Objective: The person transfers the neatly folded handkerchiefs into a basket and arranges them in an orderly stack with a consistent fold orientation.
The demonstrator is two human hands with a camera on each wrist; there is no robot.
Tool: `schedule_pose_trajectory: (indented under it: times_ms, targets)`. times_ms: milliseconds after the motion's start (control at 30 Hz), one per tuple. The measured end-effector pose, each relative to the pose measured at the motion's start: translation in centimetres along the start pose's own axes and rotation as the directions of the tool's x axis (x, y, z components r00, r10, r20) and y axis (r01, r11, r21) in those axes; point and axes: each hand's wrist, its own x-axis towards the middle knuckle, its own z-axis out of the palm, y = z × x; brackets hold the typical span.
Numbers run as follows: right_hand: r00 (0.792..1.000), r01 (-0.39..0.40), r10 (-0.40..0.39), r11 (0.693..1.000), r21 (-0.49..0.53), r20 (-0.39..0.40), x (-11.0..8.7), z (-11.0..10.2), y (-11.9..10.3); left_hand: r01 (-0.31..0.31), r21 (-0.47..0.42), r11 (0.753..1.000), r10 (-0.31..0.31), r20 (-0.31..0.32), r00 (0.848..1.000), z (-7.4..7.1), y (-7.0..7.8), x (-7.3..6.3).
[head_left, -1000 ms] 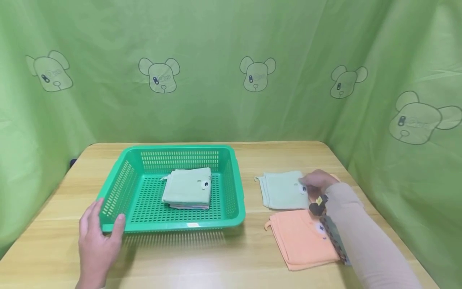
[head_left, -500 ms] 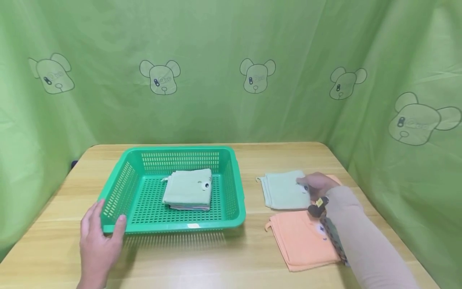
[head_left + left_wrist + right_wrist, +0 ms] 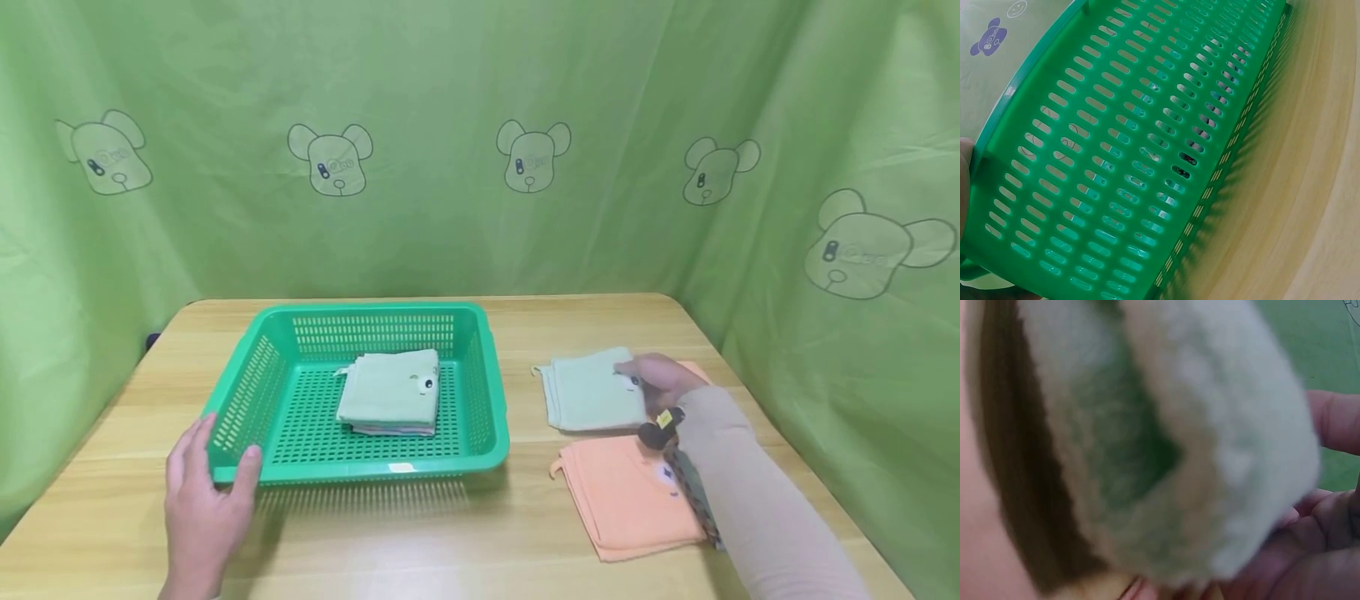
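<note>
In the head view my left hand (image 3: 206, 500) grips the near-left corner of the green plastic basket (image 3: 360, 472), its thumb over the front rim. The left wrist view looks along the slotted basket wall (image 3: 1107, 100), with a bit of that hand at the left edge. My right hand (image 3: 660, 382) pinches the right edge of a folded pale green towel (image 3: 588, 392) that has an animal face. The right wrist view shows the thick folded towel edge (image 3: 1210, 487) up close, blurred, with thumb and fingers on it. Inside the basket lies another pale green towel (image 3: 390, 387), stacked on more cloth.
A folded orange towel (image 3: 626, 500) lies at the near right, partly under the right forearm (image 3: 750, 483). More orange cloth (image 3: 696, 372) shows beyond the right hand. Green curtains (image 3: 435, 233) with bear drawings surround the wooden table (image 3: 420, 542).
The pale green towel's right side has risen slightly in the right hand. My left hand and the basket have stayed in place.
</note>
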Motion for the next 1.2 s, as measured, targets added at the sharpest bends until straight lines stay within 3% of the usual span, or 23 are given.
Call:
schedule_pose_trajectory:
  times_ms: [433, 700, 1200]
  targets:
    - [0.998, 0.020, -0.028, 0.990, 0.143, 0.057, -0.6, 0.5, -0.8, 0.028, 0.002, 1.000, -0.028, 0.014, 0.999, 0.0, -0.1, -0.2]
    - [0.999, 0.038, -0.039, 0.995, 0.094, 0.010, -0.5, 0.6, -1.4, 0.016, 0.010, 1.000, -0.016, 0.012, 1.000, 0.0, 0.1, -0.1]
    - [0.986, 0.163, -0.164, 0.986, 0.042, 0.019, -0.8, 1.1, -2.1, 0.013, 0.017, 1.000, -0.014, 0.006, 1.000, 0.0, 0.0, -0.1]
